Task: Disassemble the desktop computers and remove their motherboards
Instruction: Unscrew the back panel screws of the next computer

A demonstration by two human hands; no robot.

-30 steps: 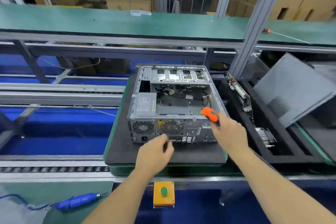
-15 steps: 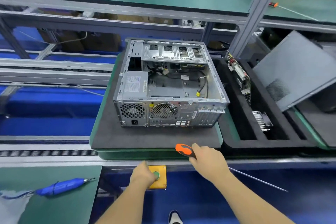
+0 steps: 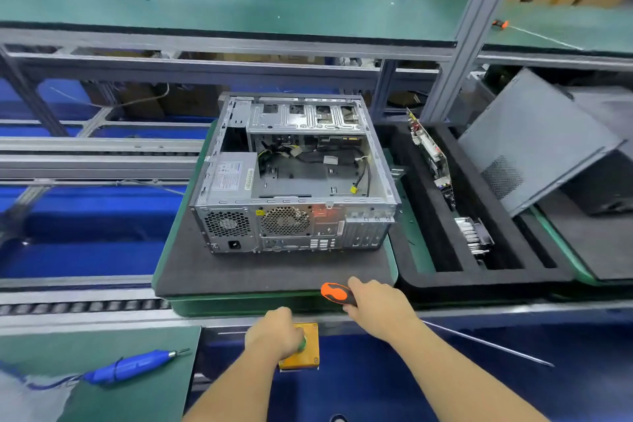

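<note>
Notably, the opened desktop case (image 3: 294,178) lay on a black foam pad (image 3: 267,271), side panel off, rear ports facing me. My left hand (image 3: 274,332) rested on the green button of the yellow box (image 3: 301,353) at the conveyor edge, fingers curled over it, gripping nothing. My right hand (image 3: 380,310) clenched the orange-handled screwdriver (image 3: 337,293), shaft pointing back right. A motherboard (image 3: 433,154) stood on edge in the foam tray (image 3: 479,281) beside the case. Blue electric driver (image 3: 133,365) lay on the tabletop (image 3: 113,397).
</note>
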